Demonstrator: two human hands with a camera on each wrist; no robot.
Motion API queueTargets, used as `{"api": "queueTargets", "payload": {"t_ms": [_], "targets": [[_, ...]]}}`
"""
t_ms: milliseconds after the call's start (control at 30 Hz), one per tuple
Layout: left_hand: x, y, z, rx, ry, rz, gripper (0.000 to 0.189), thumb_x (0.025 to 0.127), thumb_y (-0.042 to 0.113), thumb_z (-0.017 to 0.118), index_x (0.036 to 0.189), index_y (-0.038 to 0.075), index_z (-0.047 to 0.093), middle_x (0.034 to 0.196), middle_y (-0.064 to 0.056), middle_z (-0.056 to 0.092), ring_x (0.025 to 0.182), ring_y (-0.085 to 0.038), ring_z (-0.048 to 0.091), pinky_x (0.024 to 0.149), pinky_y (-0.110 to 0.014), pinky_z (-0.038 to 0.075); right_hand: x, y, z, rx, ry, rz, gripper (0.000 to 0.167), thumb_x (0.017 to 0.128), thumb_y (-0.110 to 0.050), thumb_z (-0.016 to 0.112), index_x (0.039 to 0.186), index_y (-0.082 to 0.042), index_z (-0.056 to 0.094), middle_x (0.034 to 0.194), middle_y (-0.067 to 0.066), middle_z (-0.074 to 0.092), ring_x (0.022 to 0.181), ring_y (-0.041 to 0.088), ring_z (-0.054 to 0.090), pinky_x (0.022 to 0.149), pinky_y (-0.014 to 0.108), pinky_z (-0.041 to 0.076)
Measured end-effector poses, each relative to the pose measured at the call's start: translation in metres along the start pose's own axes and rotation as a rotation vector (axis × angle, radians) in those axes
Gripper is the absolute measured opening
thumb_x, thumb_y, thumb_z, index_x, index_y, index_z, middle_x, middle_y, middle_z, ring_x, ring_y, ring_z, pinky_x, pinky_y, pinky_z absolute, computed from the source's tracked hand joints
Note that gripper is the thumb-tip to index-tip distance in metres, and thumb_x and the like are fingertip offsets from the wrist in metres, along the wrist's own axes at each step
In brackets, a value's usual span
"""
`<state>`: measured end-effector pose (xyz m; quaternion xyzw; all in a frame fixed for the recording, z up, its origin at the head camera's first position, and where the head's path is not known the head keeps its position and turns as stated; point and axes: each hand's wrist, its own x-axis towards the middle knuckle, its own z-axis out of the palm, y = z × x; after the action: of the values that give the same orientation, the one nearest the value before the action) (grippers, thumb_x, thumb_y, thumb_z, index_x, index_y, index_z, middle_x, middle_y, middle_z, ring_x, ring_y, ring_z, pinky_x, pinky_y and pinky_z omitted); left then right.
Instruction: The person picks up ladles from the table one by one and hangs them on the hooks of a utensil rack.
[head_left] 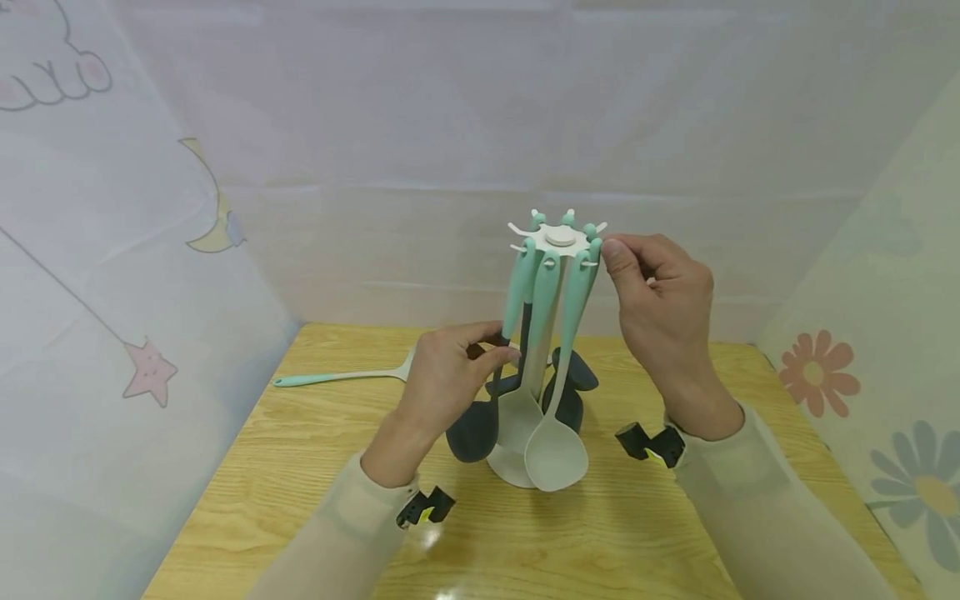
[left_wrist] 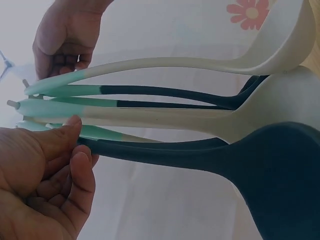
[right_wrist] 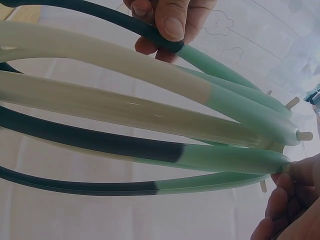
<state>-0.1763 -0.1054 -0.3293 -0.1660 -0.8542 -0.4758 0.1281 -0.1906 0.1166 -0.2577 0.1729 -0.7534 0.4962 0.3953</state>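
A white rotating-style stand [head_left: 559,237] carries several kitchen utensils with mint handles hanging from its hooks. My left hand [head_left: 448,371] pinches a dark kitchen utensil [left_wrist: 165,155] between thumb and fingers, where its mint handle meets the dark shaft; its broad rounded head hangs low at the stand's left. At the top right, my right hand [head_left: 667,304] pinches the handle end of another dark-shafted utensil [right_wrist: 90,140] beside a hook. A cream ladle [head_left: 557,454] hangs in front, with a cream broad-headed utensil [left_wrist: 280,107] beside it. Other dark heads are partly hidden behind the stand.
A utensil with a mint handle and pale shaft [head_left: 360,374] lies on the wooden table [head_left: 247,492] at the left, its head partly behind my left hand. Printed cloth walls [head_left: 450,125] enclose the table at the back and both sides.
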Motion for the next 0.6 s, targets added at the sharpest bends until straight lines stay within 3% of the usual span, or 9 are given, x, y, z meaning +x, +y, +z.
{"api": "queueTargets", "payload": {"t_ms": [167,300,500,600], "targets": [[-0.001,-0.01,-0.009,-0.027,0.04,-0.046,0.027,0.1,0.033,0.075,0.121,0.016,0.081,0.1,0.003,0.08,0.073,-0.009,0.071,0.061,-0.028,0.058,0.0,0.001,-0.001,0.004,0.002,-0.001,0.017,0.103,-0.011,0.07,0.102,0.002,0.082,0.083,-0.022,0.066,0.068,0.005,0.052,0.063,0.021,0.04],[0.001,-0.03,-0.021,0.005,0.089,-0.102,0.023,0.104,0.029,0.071,0.119,0.015,0.08,0.102,-0.001,0.078,0.072,-0.013,0.068,0.062,-0.031,0.058,0.0,0.001,-0.002,-0.002,0.002,0.009,0.018,0.103,-0.012,0.071,0.104,0.002,0.081,0.086,-0.024,0.067,0.068,0.007,0.053,0.062,0.022,0.04],[0.003,-0.082,-0.033,0.147,0.047,-0.247,0.022,0.107,0.027,0.067,0.121,0.014,0.078,0.114,-0.005,0.075,0.088,-0.02,0.07,0.065,-0.033,0.053,0.0,-0.001,-0.001,0.003,0.003,0.032,0.016,0.102,-0.012,0.071,0.104,0.002,0.08,0.086,-0.025,0.068,0.069,0.007,0.053,0.063,0.022,0.04],[0.005,-0.114,-0.035,0.225,-0.006,-0.312,0.025,0.109,0.025,0.062,0.124,0.011,0.076,0.119,-0.01,0.074,0.081,-0.022,0.066,0.061,-0.033,0.05,-0.001,-0.001,-0.001,0.006,0.006,0.038,0.016,0.102,-0.011,0.071,0.103,0.001,0.08,0.085,-0.024,0.067,0.068,0.006,0.053,0.062,0.021,0.039]]}}
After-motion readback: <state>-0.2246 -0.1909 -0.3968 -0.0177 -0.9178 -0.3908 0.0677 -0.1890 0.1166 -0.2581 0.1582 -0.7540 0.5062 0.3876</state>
